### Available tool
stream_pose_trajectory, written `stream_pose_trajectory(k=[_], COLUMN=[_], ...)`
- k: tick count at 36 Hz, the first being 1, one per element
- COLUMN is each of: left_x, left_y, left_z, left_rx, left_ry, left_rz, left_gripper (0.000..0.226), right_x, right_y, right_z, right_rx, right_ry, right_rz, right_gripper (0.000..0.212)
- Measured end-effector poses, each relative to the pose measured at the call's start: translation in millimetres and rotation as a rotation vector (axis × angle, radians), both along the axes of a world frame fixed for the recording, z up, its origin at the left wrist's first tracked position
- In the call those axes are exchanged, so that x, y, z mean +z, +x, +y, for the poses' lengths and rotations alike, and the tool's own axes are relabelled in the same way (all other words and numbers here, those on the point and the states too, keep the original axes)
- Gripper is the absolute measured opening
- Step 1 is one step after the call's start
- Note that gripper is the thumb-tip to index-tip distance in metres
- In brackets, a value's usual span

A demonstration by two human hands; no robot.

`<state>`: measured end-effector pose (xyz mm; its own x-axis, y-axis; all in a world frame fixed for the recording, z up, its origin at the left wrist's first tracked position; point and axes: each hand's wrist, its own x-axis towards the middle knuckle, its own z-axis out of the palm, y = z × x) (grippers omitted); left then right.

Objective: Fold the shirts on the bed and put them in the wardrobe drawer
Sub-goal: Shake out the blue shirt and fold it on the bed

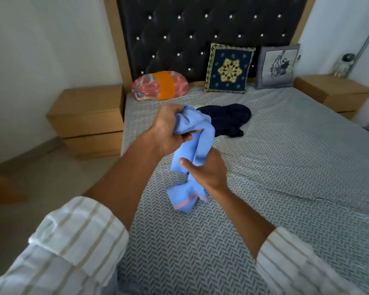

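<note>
A light blue shirt [192, 145] with an orange-striped hem hangs bunched above the bed [285, 167]. My left hand [168, 128] grips its upper part, and my right hand [207, 169] grips it lower down, near the middle. The hem dangles just over the grey patterned bedspread. A dark navy shirt [226, 119] lies crumpled on the bed behind the blue one, apart from both hands. No wardrobe or drawer of it is in view.
A round pink and orange bolster [160, 86], a navy patterned cushion [228, 69] and a grey cushion [277, 67] lean at the tufted black headboard [200, 28]. Wooden bedside tables stand at the left [87, 120] and the right [332, 92].
</note>
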<state>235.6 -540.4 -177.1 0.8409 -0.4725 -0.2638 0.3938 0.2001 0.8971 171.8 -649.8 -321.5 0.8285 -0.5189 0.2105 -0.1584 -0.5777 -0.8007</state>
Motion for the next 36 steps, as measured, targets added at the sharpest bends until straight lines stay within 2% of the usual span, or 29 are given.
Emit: stream_pose_trajectory(k=[3,6,10,12,16,20,22,24,26,28,30,32,34,36], left_x=[1.7,4.0,-6.1,-19.6,-50.1,-86.1,-98.5,-103.7,-98.5,-93.5,-91.9,-83.6,-67.0,-47.1], left_y=[7.3,24.1,35.7,30.0,8.1,-6.6,-9.6,-13.5,-17.0,-16.4,-10.7,-9.6,-10.3,-14.0], left_z=[5.2,20.2,32.8,32.8,22.5,23.0,22.9,20.5,17.5,16.7,17.7,16.8,16.2,16.5], left_rx=[0.018,0.085,0.063,-0.042,-0.246,-0.366,-0.355,-0.235,-0.085,0.018,0.069,0.118,0.122,0.151], left_ry=[-0.138,-0.287,-0.233,-0.097,0.363,0.527,0.7,0.842,0.907,0.82,0.558,0.208,-0.009,-0.114], left_rz=[0.051,0.074,0.055,0.034,-0.214,-0.522,-0.703,-0.822,-0.772,-0.592,-0.318,-0.027,0.174,0.282], left_gripper=[0.027,0.036,0.035,0.042,0.026,0.059,0.06,0.054,0.031,0.025,0.024,0.029,0.039,0.046], right_x=[0.1,-3.8,-3.5,5.6,37.0,67.8,77.9,85.7,89.4,92.1,93.4,92.4,81.2,66.8], right_y=[4.0,0.6,3.8,6.6,17.5,27.2,28.0,27.4,26.9,23.6,16.7,8.6,1.2,-3.5], right_z=[-18.4,-38.7,-56.1,-54.2,-44.4,-37.5,-33.1,-26.7,-20.5,-15.6,-12.9,-13.7,-14.3,-10.6], right_rx=[-0.128,-0.176,-0.108,-0.015,0.038,0.052,0.079,0.129,0.196,0.301,0.414,0.496,0.546,0.58], right_ry=[-0.192,-0.195,-0.131,-0.017,0.379,0.585,0.667,0.684,0.666,0.699,0.674,0.534,0.417,0.368], right_rz=[0.168,0.408,0.495,0.452,0.261,0.108,0.04,0.031,0.028,0.027,0.027,0.057,0.105,0.15], right_gripper=[0.031,0.039,0.041,0.039,0.028,0.018,0.014,0.013,0.018,0.021,0.014,0.012,0.04,0.067])
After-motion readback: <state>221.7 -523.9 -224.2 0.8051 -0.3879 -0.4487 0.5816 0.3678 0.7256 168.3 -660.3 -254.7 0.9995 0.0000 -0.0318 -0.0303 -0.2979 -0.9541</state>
